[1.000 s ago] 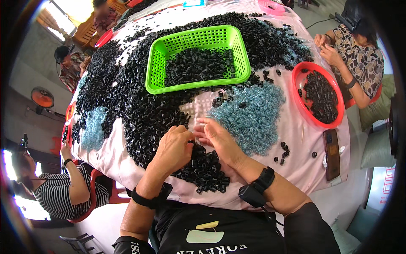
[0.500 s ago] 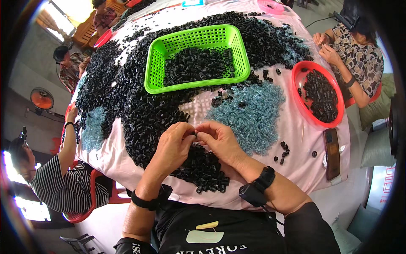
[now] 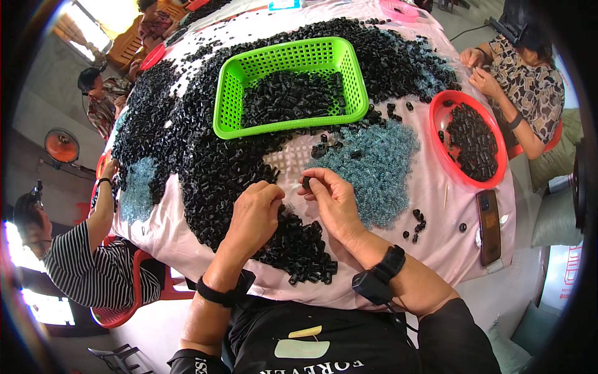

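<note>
My right hand [image 3: 333, 206] pinches a small black plastic part [image 3: 306, 182] between thumb and fingers, just left of a heap of clear bluish small pieces [image 3: 370, 174]. Over the edge of a large pile of black plastic parts [image 3: 218, 193] is my left hand [image 3: 254, 215], its fingertips drawn together. Whatever those left fingers hold, if anything, is too hidden to make out. Beyond both hands stands a green plastic basket [image 3: 289, 128], with many of the same black parts inside.
At the right, a red basin [image 3: 436, 140] holds black parts, near a phone [image 3: 489, 227] and a few loose black pieces [image 3: 418, 218]. Co-workers sit around the pink-covered table [image 3: 430, 268]: one in stripes [image 3: 93, 268] at left, another in a patterned top [image 3: 529, 81] at right.
My hands have come apart from touching. The right has shifted slightly up and right with the black part in its fingers; the left stays over the pile's edge.
</note>
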Action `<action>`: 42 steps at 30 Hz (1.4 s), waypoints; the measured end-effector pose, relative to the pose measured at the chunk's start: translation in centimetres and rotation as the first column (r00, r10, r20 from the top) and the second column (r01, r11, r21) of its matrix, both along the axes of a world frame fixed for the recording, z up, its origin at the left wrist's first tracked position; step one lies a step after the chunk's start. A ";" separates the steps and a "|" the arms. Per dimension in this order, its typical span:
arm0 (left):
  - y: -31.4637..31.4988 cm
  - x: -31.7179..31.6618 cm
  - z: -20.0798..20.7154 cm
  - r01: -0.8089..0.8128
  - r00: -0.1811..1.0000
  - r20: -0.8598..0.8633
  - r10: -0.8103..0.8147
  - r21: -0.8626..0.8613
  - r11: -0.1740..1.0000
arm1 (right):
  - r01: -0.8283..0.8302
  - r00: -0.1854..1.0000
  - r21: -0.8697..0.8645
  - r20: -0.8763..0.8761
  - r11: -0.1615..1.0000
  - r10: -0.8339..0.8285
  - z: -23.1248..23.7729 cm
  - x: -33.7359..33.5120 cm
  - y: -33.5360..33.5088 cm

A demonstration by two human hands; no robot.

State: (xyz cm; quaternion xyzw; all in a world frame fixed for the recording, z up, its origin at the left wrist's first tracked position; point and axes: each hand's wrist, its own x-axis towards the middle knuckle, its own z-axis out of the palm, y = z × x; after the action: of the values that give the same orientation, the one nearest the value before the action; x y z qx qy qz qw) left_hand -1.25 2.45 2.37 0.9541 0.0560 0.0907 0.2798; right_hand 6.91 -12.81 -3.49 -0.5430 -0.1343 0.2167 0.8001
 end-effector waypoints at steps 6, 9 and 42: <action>-0.2 0.4 -0.6 0.081 0.997 -0.011 -0.080 0.150 0.985 | -0.048 0.999 -0.058 0.002 0.997 0.048 0.4 -0.3 -0.3; -0.3 0.8 -0.7 0.111 0.993 -0.064 -0.101 0.194 0.975 | -0.101 0.995 -0.095 -0.010 0.990 0.101 0.1 -0.4 -0.4; 1.1 0.9 0.3 0.176 0.966 -0.226 -0.129 0.197 0.964 | -0.088 0.996 -0.075 0.017 0.993 0.090 0.1 -0.3 -0.1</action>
State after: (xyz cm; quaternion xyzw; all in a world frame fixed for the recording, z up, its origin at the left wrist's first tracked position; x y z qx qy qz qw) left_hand -0.30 3.57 2.65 0.9845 0.0012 -0.0275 0.1732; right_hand 6.61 -12.89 -3.42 -0.5678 -0.1586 0.2514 0.7676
